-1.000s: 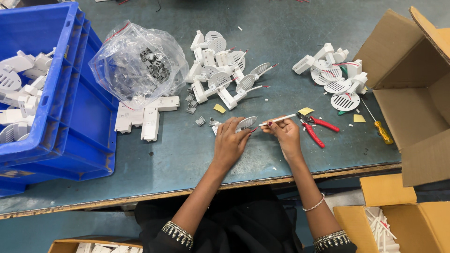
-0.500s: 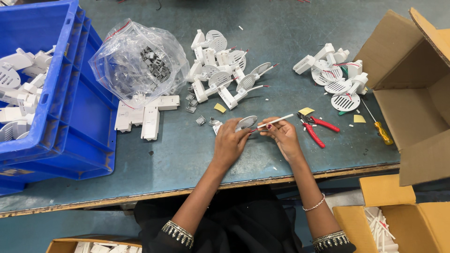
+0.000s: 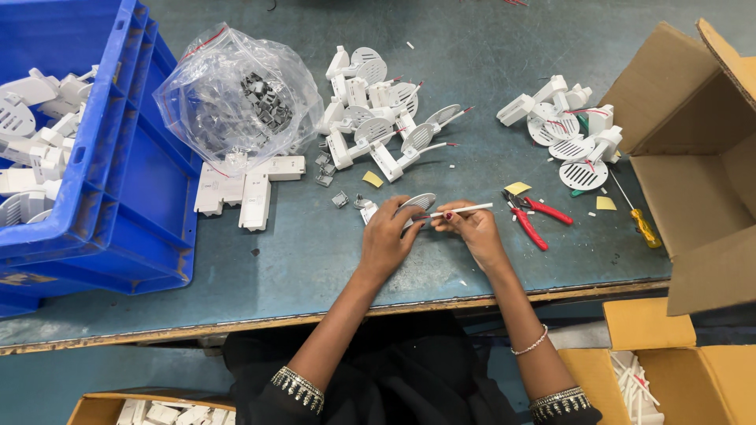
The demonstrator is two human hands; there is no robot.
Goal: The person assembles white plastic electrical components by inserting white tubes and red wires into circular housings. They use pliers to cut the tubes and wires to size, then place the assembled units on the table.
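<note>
My left hand (image 3: 387,234) grips a white plastic part with a round slotted grille (image 3: 419,201) just above the grey-green table (image 3: 315,252). My right hand (image 3: 471,228) pinches a thin white sleeve (image 3: 465,209) on the part's wires, right beside the left hand. Behind the hands lies a pile of similar white grille parts (image 3: 378,126) with red-tipped wires. Red-handled pliers (image 3: 529,217) lie just right of my right hand.
Blue crates (image 3: 118,173) with white parts stand at the left. A clear bag of small grey pieces (image 3: 240,102) and white housings (image 3: 246,185) sit beside them. More grille parts (image 3: 571,130), a yellow-handled screwdriver (image 3: 639,219) and an open cardboard box (image 3: 693,157) are at the right.
Both hands stay in the same spot; the fingers shift only slightly on the part and the white sleeve.
</note>
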